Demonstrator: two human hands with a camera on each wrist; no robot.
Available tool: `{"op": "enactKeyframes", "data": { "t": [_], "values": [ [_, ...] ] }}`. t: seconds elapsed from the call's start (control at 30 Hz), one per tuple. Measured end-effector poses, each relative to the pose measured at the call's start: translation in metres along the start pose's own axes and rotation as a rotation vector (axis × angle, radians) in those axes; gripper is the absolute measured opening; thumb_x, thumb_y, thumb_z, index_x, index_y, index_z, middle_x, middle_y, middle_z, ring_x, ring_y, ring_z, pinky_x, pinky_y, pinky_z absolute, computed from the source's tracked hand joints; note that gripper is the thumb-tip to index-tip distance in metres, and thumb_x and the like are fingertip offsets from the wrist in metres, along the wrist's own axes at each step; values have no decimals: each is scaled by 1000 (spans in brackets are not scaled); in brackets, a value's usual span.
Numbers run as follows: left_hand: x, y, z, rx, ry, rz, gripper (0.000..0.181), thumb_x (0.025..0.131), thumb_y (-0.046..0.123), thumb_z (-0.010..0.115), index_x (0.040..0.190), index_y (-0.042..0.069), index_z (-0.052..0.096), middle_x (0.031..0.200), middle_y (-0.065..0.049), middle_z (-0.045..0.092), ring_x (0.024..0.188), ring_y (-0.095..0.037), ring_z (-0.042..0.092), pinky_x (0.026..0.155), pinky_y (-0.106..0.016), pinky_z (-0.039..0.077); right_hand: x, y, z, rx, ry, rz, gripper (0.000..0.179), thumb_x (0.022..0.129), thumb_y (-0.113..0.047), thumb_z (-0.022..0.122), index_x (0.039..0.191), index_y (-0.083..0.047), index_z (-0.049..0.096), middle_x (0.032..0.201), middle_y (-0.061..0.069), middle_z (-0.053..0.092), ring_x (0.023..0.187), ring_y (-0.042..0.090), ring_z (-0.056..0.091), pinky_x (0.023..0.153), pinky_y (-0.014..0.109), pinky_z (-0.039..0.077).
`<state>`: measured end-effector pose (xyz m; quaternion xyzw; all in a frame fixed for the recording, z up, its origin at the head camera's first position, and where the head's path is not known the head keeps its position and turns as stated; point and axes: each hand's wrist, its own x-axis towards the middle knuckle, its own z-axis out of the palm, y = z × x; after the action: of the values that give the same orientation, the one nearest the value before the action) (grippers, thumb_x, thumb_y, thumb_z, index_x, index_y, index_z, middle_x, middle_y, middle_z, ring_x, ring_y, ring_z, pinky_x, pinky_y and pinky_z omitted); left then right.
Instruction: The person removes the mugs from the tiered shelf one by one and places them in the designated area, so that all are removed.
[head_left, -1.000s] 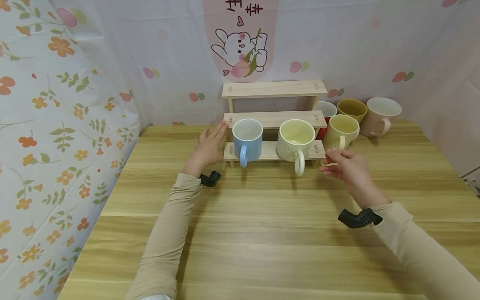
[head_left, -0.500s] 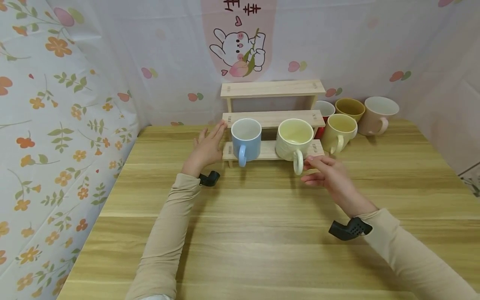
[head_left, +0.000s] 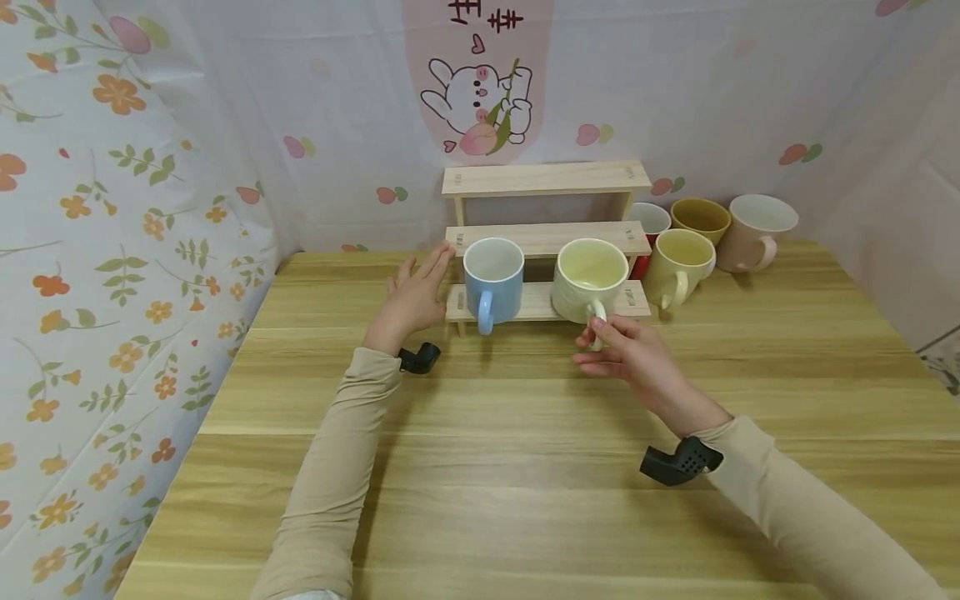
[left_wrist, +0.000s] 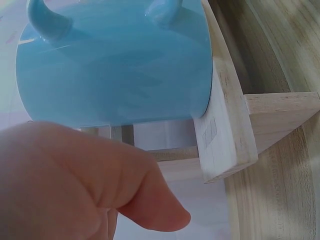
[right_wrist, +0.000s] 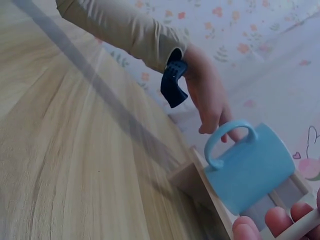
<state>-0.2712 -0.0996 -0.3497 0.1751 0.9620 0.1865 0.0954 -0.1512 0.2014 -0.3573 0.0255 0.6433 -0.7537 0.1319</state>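
Observation:
Two mugs stand upright on the lowest step of a three-tier wooden shelf [head_left: 546,179], handles facing the person. My right hand [head_left: 637,358] pinches the handle of the pale yellow mug [head_left: 581,293] between thumb and fingers. In the right wrist view, fingertips [right_wrist: 277,220] wrap that mug's pale handle at the lower right corner. To its left is the light blue mug [head_left: 495,292], which also fills the top of the left wrist view. My left hand [head_left: 408,304] has its fingers extended, the tips touching the left end of the middle step. Its thumb [left_wrist: 165,210] hangs beside the blue mug.
Right of the shelf several mugs are grouped: a yellow one [head_left: 675,267], a mustard one [head_left: 701,215], a pale pink one [head_left: 757,237] and a red one with a white inside [head_left: 649,218]. A patterned cloth [head_left: 337,100] hangs behind the wooden table [head_left: 480,483].
My right hand has moved left from beside the yellow mug to the pale yellow mug and taken hold of its handle. The left hand stays at the shelf end.

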Motion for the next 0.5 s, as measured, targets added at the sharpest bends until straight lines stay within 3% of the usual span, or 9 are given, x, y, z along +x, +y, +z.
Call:
{"op": "enactKeyframes", "data": {
  "t": [0.5],
  "values": [
    [1, -1, 1, 13, 6, 4, 86, 85, 4, 52, 155, 25, 7, 161, 13, -4, 144, -44, 0, 107, -73, 6, -11, 7, -7, -36, 70, -98, 22, 99, -21, 51, 82, -9, 59, 72, -1, 59, 73, 11, 71, 71, 26, 58]
  ]
}}
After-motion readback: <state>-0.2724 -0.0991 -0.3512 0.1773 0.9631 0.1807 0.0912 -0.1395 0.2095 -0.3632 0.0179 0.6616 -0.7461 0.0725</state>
